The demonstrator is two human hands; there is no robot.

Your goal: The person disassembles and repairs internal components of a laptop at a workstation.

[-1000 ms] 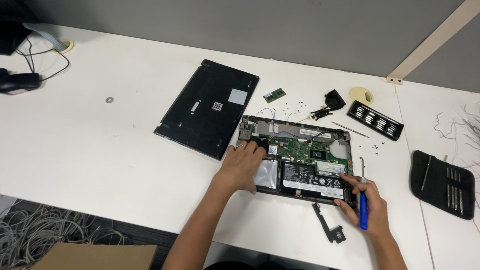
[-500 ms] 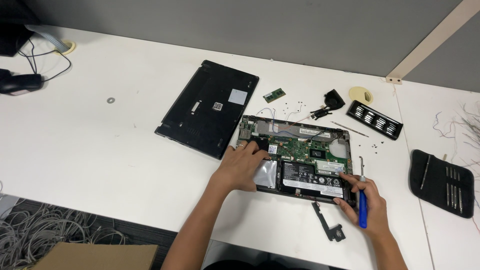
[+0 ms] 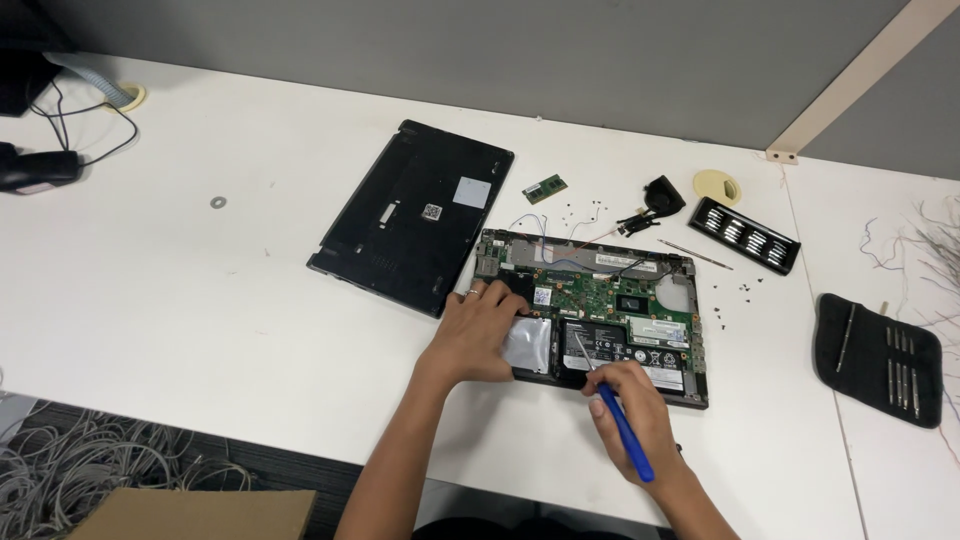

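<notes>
An opened laptop [image 3: 600, 300] lies on the white table with its green circuit board, black battery and a silver drive exposed. My left hand [image 3: 482, 333] rests flat on the laptop's front left corner, fingers touching the silver drive [image 3: 530, 345]. My right hand [image 3: 632, 412] grips a blue-handled screwdriver [image 3: 625, 432] like a pen. Its metal tip points at the left end of the black battery [image 3: 610, 350].
The removed black bottom cover [image 3: 410, 215] lies left of the laptop. Behind it are a small green memory module [image 3: 545, 188], loose screws, a black fan part [image 3: 662, 195] and a black bit holder [image 3: 745, 235]. A black tool pouch [image 3: 877, 358] sits far right. Cables lie at the left edge.
My right hand has moved left with the screwdriver, from the laptop's front right corner to the battery's left end. My left hand has stayed in place.
</notes>
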